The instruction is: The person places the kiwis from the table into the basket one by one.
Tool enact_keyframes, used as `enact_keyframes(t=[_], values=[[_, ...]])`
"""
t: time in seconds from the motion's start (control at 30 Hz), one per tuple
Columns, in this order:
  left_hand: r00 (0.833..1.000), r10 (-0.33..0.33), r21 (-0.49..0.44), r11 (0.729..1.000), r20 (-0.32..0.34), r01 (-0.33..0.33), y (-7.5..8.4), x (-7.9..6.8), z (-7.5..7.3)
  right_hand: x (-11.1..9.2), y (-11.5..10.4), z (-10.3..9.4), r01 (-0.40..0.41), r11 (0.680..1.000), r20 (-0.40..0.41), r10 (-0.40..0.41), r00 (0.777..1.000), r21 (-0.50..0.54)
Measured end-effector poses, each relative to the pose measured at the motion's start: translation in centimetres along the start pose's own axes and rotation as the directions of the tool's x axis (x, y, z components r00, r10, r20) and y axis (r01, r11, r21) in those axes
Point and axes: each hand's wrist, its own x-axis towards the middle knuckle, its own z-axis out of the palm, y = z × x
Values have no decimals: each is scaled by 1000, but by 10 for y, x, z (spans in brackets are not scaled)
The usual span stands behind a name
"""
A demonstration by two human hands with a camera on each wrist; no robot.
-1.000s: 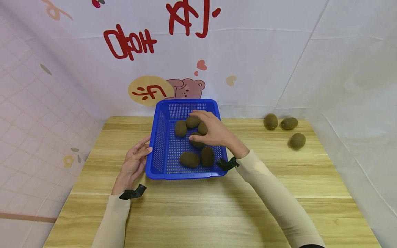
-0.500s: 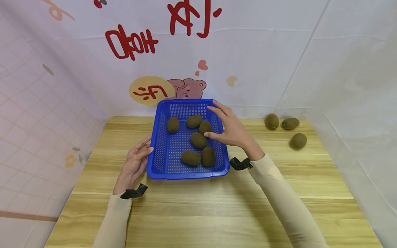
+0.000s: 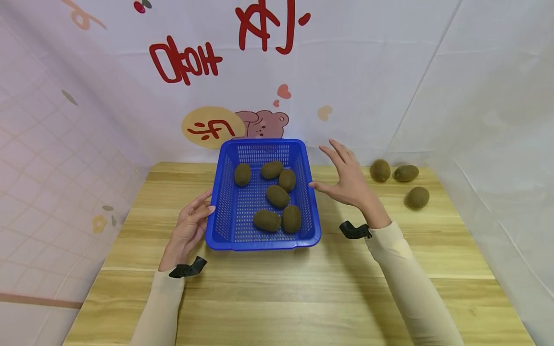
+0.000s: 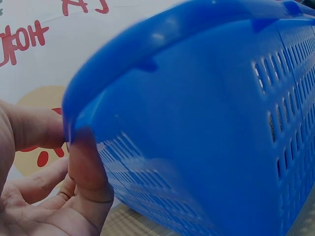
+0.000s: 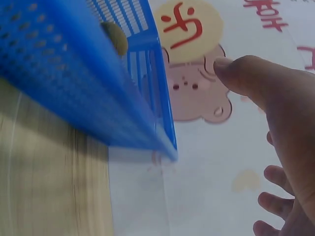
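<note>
A blue plastic basket (image 3: 264,246) with mesh walls stands on the wooden table, several brown kiwis (image 3: 277,196) lying on its floor. At its left side my left hand (image 3: 189,226) pinches the rim; in the left wrist view the thumb and index finger close on the basket's edge (image 4: 147,39). My right hand (image 3: 348,178) is in the air just right of the basket, fingers spread, nothing in it. Its thumb tip overlaps the right rim in the head view. The right wrist view shows the hand (image 5: 290,128) apart from the basket wall (image 5: 98,73).
Three more kiwis lie at the table's back right: one kiwi (image 3: 380,170) to the left, a second kiwi (image 3: 406,173) beside it, and a third kiwi (image 3: 417,198) nearer. A white printed cloth (image 3: 368,86) hangs behind the table (image 3: 268,302).
My right hand has moved from over the kiwis in the basket out to the right, past the rim. One kiwi in the basket has shifted left. The left hand keeps its place.
</note>
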Motion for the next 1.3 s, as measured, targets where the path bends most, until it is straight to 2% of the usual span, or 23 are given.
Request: enact_keyframes(t=[0.27,0.4,0.7,1.0,1.3], values=[[1000,12,-18,1000,17,-12,-2,-1,0,-16,25,-13,-116,993,-24,115,993,-28],[1000,15,-23,1000,13,-14,-2,-1,-1,-25,38,-18,-183,983,-36,182,983,-32],[1000,-3,-25,1000,3,3,-1,-1,0,-50,64,-31,-278,961,-77,276,958,-16],[1000,-11,-40,999,-9,10,-1,1,-1,-73,91,-47,-388,921,-120,383,916,-21],[1000,5,-23,1000,2,-5,-3,2,-2,-95,122,-57,-504,863,-89,503,860,1]])
